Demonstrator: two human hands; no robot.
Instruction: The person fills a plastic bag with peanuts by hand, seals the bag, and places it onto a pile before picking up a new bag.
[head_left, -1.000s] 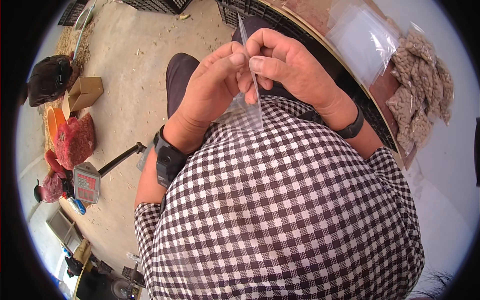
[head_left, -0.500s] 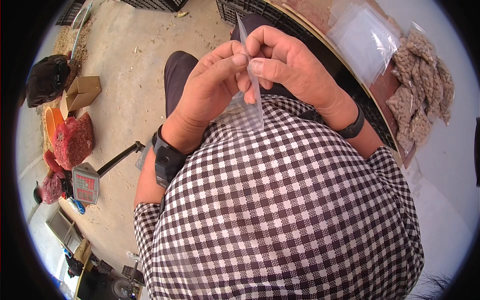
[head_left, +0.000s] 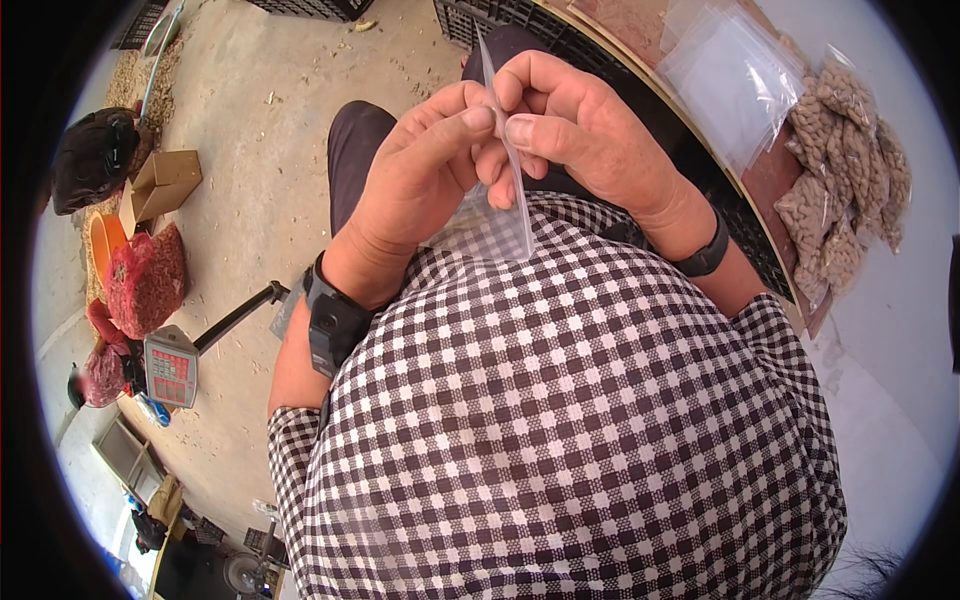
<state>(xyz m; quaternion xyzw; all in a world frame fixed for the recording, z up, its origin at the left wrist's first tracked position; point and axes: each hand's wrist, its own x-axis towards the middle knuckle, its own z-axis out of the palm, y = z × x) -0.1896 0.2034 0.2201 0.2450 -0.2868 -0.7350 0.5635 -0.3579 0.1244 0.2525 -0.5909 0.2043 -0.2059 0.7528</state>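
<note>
Between my hands, above my lap, is a clear flat plastic bag point(head_left: 487, 230), held upright with its edge toward me. My left hand point(head_left: 425, 160) pinches the bag from the left, thumb against fingers. From the right, my right hand point(head_left: 590, 135) closes on the bag's edge with thumb and curled fingers. The bag's lower part hangs down in front of my checked shirt, which shows through it. Nothing can be seen inside the bag. Some fingertips are hidden behind the plastic and the thumbs.
On the board at the right lie a stack of clear flat bags point(head_left: 735, 80) and several filled bags of brown pieces point(head_left: 845, 180). A black crate point(head_left: 480, 20) stands beyond my knees. At the left are a cardboard box point(head_left: 165, 185), a red mesh sack point(head_left: 150, 280) and a scale point(head_left: 171, 367).
My right thumb has shifted slightly to the right along with the bag's edge. My left hand keeps almost the same place and grip.
</note>
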